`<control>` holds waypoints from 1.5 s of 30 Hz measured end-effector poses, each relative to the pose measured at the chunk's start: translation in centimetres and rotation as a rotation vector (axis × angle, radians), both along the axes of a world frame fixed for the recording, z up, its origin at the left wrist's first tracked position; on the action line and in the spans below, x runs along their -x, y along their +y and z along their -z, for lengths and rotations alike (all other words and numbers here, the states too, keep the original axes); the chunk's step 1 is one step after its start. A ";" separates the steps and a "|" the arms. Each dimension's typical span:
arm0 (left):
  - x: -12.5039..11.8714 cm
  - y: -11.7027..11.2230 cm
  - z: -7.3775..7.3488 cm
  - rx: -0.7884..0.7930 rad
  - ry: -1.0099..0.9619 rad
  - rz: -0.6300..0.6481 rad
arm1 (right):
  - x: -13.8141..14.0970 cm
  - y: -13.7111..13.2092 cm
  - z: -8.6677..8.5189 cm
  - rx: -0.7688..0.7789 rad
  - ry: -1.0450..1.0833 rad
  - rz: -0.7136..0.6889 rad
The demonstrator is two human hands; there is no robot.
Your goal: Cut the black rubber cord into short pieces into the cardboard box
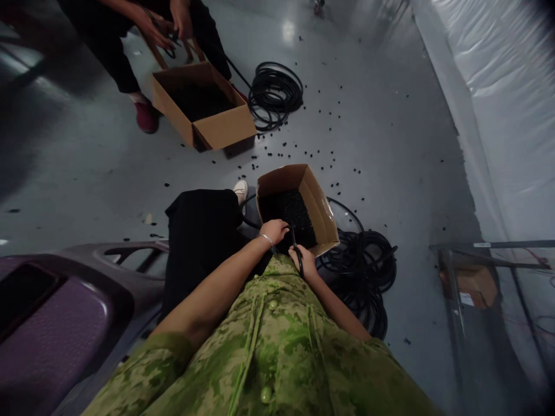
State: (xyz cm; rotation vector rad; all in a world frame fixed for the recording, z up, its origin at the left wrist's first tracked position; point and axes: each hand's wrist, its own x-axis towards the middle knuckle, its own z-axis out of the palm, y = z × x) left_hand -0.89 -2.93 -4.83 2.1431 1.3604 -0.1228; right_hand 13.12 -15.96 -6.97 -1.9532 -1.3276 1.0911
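Observation:
My left hand [274,230], with a bracelet at the wrist, is closed in a pinch on a black hose [247,215] over the near side of an open cardboard box [325,216]. My right hand [304,262] is wrapped round the dark handles of a pair of scissors [293,236]. The scissor blades point away from me and meet the hose end beside my left fingertips; whether they are cutting is too small to tell. Inside the box lie many small black pieces [297,208].
Coils of black hose [368,260] lie right of my box. Across from me, a seated person's hands [162,26] work above another cardboard box [225,124], near a second hose coil [277,89]. Black bits dot the floor [368,144]. A purple chair [65,323] stands at left.

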 end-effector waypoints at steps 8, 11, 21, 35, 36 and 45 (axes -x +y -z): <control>-0.1 -0.1 -0.4 0.007 0.024 0.017 | 0.1 0.2 -0.4 0.000 0.014 -0.012; -0.1 0.0 -0.4 0.014 0.015 0.014 | 0.0 0.1 -0.4 -0.006 -0.006 -0.017; 0.0 0.1 -0.5 -0.003 0.050 0.055 | 0.1 0.1 0.5 -0.021 -0.014 -0.014; 0.3 0.3 -0.3 0.007 0.063 0.029 | 0.3 0.5 2.5 -0.095 0.011 -0.016; 0.3 0.3 -0.3 0.008 0.068 0.020 | 0.3 0.5 2.5 -0.094 0.004 -0.021; 0.4 0.2 -0.4 0.042 0.096 -0.073 | 0.3 0.7 2.7 -0.086 -0.087 -0.079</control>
